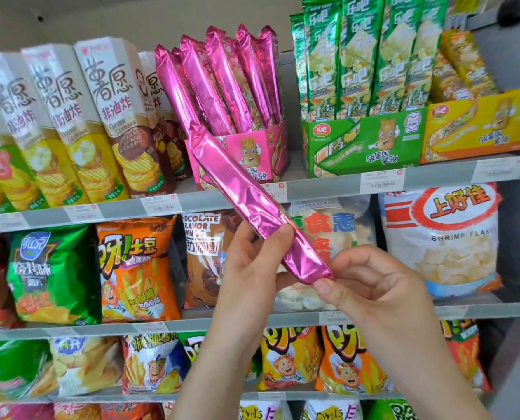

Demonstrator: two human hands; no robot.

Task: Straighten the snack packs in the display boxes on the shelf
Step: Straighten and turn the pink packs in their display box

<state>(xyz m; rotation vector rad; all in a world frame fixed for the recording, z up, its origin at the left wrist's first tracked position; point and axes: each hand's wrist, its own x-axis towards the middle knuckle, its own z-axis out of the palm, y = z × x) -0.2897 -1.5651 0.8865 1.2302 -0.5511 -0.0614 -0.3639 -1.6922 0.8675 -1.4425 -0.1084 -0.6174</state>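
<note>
Held pack: I see one long pink foil pack (252, 204) out in front of the shelf (313, 184). It is tilted, with its top end up and left over the pink display box (249, 156) and its bottom end down and right.
Left hand: the left hand (252, 268) grips the pack's lower half, thumb on the front and fingers behind.
Right hand: the right hand (374, 286) pinches the pack's bottom end between thumb and fingers.
Pink box: it stands on the upper shelf, and the other pink packs (219, 83) in it fan out unevenly.
Green box: the green display box (362, 140) sits just to its right, and its green packs (358, 62) stand upright in a row.
Left side: tall chip cartons (110, 116) lean left.
Below: chip bags (134, 268) fill the lower shelves.
</note>
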